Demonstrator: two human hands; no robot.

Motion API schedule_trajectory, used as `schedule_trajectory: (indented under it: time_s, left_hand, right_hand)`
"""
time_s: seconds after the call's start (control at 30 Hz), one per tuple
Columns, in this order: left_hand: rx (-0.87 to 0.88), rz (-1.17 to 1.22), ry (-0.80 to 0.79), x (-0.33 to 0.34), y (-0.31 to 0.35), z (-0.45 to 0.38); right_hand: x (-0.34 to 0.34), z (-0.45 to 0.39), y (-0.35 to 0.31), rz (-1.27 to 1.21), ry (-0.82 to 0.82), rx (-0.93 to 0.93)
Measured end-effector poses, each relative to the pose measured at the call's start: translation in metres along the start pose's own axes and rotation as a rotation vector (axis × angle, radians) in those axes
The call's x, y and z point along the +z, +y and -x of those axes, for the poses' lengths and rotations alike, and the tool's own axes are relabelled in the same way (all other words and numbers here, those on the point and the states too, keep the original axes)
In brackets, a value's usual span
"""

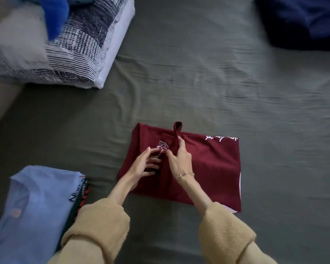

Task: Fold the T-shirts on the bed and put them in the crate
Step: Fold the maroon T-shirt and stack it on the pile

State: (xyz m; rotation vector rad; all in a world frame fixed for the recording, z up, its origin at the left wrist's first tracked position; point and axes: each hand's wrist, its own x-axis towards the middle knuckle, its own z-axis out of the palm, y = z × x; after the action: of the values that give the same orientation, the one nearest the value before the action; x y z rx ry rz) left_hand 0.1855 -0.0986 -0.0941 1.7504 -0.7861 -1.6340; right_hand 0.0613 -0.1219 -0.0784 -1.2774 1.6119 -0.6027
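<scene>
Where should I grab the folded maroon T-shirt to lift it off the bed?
Probably grip the maroon T-shirt by its two short edges, sliding flat fingers under from left and right. It lies folded in a flat rectangle on the grey sheet, so support from below should keep the layers together.

**One camera, looking down from your head**

You have just one view here. It sits on your head and looks forward and down at the bed (pixel 198 82). It is close, so your left hand (pixel 147 164) and right hand (pixel 179 159) sit low in the middle, with your sleeves at the bottom edge. The wide lens bends the edges. There is no second view to share with.
</scene>
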Motion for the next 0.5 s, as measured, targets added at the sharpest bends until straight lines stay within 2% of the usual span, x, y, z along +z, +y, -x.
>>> schedule_trajectory:
  time_s: [0.1, 0.2, 0.3, 0.37, 0.43, 0.5]
  left_hand:
    - [-0.062, 0.101, -0.007, -0.021, -0.003, -0.007]
    - [-0.042, 0.068, -0.003, -0.033, -0.008, -0.014]
    - [-0.018, -0.037, 0.141, -0.041, -0.014, -0.026]
    - [0.006, -0.185, 0.216, -0.043, -0.018, -0.032]
    - [0.056, -0.296, 0.309, -0.042, -0.019, -0.032]
    - [0.112, -0.390, 0.390, -0.042, -0.019, -0.031]
  right_hand:
    - [0.035, -0.005, -0.010, 0.035, -0.140, 0.014]
    - [0.056, -0.012, -0.013, 0.102, -0.297, -0.002]
    - [0.059, -0.016, -0.012, 0.040, -0.385, 0.007]
    - [0.050, -0.018, -0.004, 0.073, -0.243, -0.043]
    - [0.031, -0.020, 0.009, 0.222, 0.015, -0.073]
    - [0.006, -0.022, 0.021, 0.412, 0.232, -0.011]
